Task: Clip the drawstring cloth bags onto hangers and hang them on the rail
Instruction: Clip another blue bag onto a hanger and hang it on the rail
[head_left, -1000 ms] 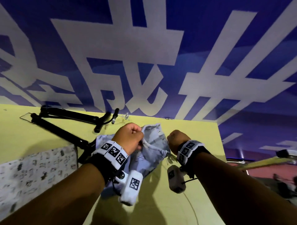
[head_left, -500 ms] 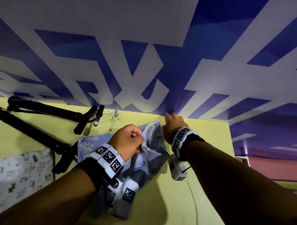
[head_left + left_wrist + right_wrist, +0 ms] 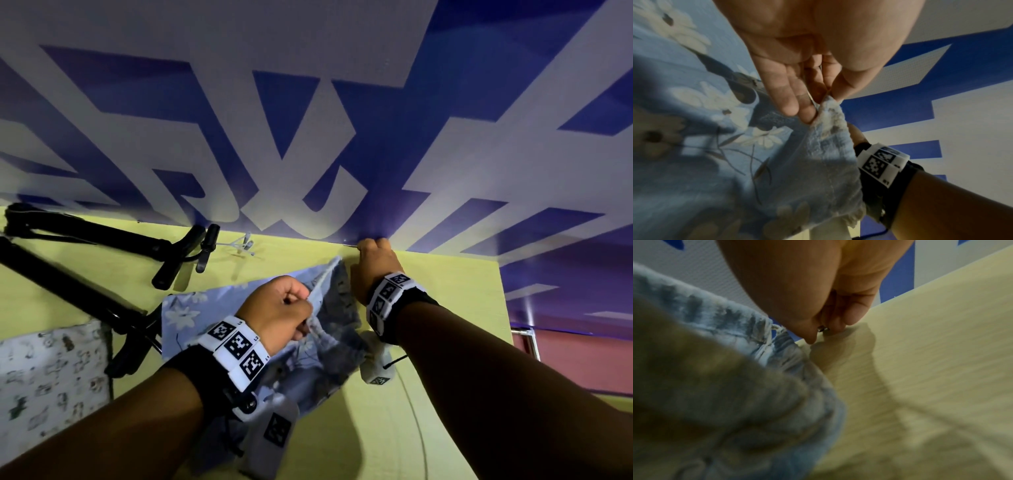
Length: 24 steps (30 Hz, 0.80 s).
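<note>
A blue drawstring bag [image 3: 191,315] with white flowers lies on the yellow table [image 3: 445,308]. My left hand [image 3: 301,308] holds its gathered top edge; the left wrist view shows thumb and fingers [image 3: 807,112] pinching that hem [image 3: 830,113]. My right hand [image 3: 371,245] is at the table's far edge, just past the bag's top corner. In the right wrist view its thumb and fingers [image 3: 851,321] pinch a small shiny metal piece [image 3: 823,329]. What that piece belongs to is hidden by the hand. A thin wire [image 3: 349,244] shows beside the knuckles.
Black hangers [image 3: 85,236] lie across the table's far left, with a small clear clip [image 3: 245,245] beside them. A white patterned cloth [image 3: 51,370] covers the near left. A blue and white banner wall [image 3: 308,120] rises right behind the table. A metal rail [image 3: 531,342] stands at right.
My right hand has moved away from the bag's side up to the table's far edge. The bag's top corner has stretched toward it. My left hand keeps its hold.
</note>
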Tool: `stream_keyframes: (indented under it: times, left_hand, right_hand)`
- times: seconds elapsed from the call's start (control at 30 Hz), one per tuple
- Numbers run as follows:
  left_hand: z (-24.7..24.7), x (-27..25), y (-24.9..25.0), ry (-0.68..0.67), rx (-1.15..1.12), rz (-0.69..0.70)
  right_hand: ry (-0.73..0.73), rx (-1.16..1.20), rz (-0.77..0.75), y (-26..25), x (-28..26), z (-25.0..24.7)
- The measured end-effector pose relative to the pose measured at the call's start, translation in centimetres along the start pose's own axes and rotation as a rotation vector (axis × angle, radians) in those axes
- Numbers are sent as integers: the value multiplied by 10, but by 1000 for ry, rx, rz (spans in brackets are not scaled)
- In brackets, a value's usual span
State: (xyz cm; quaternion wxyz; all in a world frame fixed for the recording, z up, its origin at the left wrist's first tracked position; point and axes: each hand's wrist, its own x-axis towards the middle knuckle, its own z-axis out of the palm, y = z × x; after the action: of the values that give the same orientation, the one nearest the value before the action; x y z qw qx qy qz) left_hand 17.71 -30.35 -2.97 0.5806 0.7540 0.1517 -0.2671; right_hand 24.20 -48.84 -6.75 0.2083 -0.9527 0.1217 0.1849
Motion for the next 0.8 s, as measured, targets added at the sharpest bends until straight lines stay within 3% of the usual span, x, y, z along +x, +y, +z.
stream_keyframes:
  times: [0.37, 0.53, 0.8]
  left_hand:
    - [-6, -2, -9, -14, -16, -30]
    - [-4, 1, -7, 21, -41, -51]
    - [-2, 2, 1, 41, -51, -57]
  right_hand:
    - [-56, 41, -40, 5, -3, 2]
    - [-102, -76, -107, 3, 4, 1]
    - [-161, -280, -61, -1, -3, -2]
